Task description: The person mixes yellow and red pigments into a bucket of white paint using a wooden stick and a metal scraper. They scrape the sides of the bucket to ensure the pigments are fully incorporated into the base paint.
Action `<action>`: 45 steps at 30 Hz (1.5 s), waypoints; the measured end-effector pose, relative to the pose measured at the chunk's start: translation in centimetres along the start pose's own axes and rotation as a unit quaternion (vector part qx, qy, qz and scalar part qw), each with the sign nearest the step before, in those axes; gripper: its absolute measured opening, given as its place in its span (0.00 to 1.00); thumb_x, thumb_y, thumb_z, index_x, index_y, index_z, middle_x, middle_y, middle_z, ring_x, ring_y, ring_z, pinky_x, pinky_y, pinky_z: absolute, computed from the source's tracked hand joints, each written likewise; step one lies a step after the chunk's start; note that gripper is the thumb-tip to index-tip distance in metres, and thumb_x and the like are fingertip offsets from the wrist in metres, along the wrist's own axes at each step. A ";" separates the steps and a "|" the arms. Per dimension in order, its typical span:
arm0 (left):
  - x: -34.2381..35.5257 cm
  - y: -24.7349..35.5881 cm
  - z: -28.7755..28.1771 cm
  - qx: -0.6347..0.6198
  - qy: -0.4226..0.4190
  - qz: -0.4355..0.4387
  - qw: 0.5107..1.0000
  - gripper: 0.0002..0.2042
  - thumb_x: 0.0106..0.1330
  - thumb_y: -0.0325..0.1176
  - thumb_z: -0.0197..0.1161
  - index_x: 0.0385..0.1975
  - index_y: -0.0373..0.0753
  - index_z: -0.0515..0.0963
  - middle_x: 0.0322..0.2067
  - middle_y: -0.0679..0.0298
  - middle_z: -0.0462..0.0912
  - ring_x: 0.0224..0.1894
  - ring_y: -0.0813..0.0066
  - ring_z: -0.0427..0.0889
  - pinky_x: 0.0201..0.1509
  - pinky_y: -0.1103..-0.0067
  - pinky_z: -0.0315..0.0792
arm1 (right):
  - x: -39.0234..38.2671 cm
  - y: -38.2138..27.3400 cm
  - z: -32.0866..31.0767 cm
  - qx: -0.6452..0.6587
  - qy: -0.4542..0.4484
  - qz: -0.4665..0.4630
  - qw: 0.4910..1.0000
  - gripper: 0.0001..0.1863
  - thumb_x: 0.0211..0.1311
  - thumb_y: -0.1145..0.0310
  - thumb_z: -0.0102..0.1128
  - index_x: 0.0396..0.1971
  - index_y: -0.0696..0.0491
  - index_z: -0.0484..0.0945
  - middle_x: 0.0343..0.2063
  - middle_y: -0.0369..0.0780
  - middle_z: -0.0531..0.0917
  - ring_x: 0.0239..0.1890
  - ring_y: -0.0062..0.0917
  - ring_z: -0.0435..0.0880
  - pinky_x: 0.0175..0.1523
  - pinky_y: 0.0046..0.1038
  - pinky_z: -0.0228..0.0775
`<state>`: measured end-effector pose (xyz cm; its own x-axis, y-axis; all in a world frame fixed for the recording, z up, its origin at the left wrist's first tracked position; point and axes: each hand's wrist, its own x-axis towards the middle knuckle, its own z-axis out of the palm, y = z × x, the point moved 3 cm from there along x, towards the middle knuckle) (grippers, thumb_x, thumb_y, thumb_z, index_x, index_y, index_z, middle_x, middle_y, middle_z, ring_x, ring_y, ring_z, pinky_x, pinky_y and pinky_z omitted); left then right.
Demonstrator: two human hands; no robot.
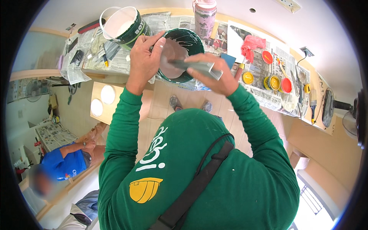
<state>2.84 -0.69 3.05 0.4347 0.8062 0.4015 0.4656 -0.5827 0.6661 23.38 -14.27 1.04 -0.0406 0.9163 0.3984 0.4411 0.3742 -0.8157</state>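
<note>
My left hand (145,61) grips the near-left rim of a dark green bucket (196,46). The bucket is tilted toward me, and pinkish-grey paint (172,50) covers its bottom, with pale streaks up the inner wall. In my right hand (227,78) is a grey channel-shaped strip (180,65), its far end reaching into the paint. Motion blurs that end and my right fingers. Left of the bucket stands another green paint pail (140,30), its white handle up and pale paint inside. Behind to the right is a pink tumbler (205,21).
Newspaper (115,61) covers the bench. On its right lie a red cloth (253,46), small tins of yellow (273,82) and red paint (286,85), and a brush (313,103). White lids (107,94) rest on a board at left. Another person (69,161) in blue sits lower left.
</note>
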 end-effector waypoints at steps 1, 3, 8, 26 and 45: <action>0.1 -0.1 0.0 -0.001 0.005 0.001 1.000 0.14 0.77 0.36 0.68 0.58 0.44 0.89 0.36 0.61 0.79 0.37 0.71 0.78 0.42 0.74 0.74 | -0.1 -0.5 0.5 -0.003 -0.028 0.013 1.000 0.15 0.66 0.68 0.75 0.51 0.49 0.88 0.43 0.41 0.91 0.44 0.37 0.87 0.49 0.35 0.79; 0.3 -0.4 0.0 -0.003 0.008 0.002 1.000 0.14 0.76 0.38 0.69 0.56 0.45 0.90 0.35 0.57 0.81 0.36 0.64 0.81 0.43 0.70 0.76 | 0.4 -0.8 0.5 0.030 -0.019 0.027 0.999 0.15 0.68 0.66 0.74 0.52 0.49 0.88 0.41 0.42 0.90 0.42 0.37 0.85 0.49 0.36 0.79; 0.5 -0.7 -0.6 0.001 -0.009 0.000 1.000 0.14 0.76 0.38 0.68 0.57 0.46 0.90 0.35 0.56 0.81 0.37 0.64 0.81 0.44 0.71 0.77 | 3.6 1.8 -1.0 -0.091 0.008 -0.035 0.995 0.15 0.70 0.65 0.74 0.54 0.51 0.88 0.45 0.44 0.90 0.44 0.36 0.87 0.54 0.35 0.80; 0.4 -2.7 -1.4 -0.033 -0.033 0.000 0.999 0.16 0.81 0.34 0.63 0.64 0.42 0.86 0.32 0.74 0.68 0.35 0.83 0.66 0.40 0.83 0.63 | 3.8 -1.8 4.5 -0.006 0.064 -0.111 0.992 0.17 0.66 0.63 0.76 0.53 0.45 0.88 0.37 0.38 0.86 0.38 0.35 0.81 0.43 0.37 0.77; -0.4 -0.2 -0.4 -0.008 -0.024 0.026 0.999 0.14 0.78 0.35 0.67 0.60 0.45 0.89 0.35 0.62 0.79 0.39 0.73 0.77 0.45 0.76 0.74 | 0.6 -0.2 0.2 0.147 0.022 0.103 0.983 0.16 0.71 0.67 0.73 0.54 0.55 0.87 0.48 0.43 0.91 0.46 0.31 0.89 0.54 0.33 0.82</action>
<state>2.25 -0.89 3.00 0.4946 0.7693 0.4044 0.4299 -0.6209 0.6554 23.06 -13.80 1.37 0.0640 0.9726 0.2236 0.1570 0.2114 -0.9647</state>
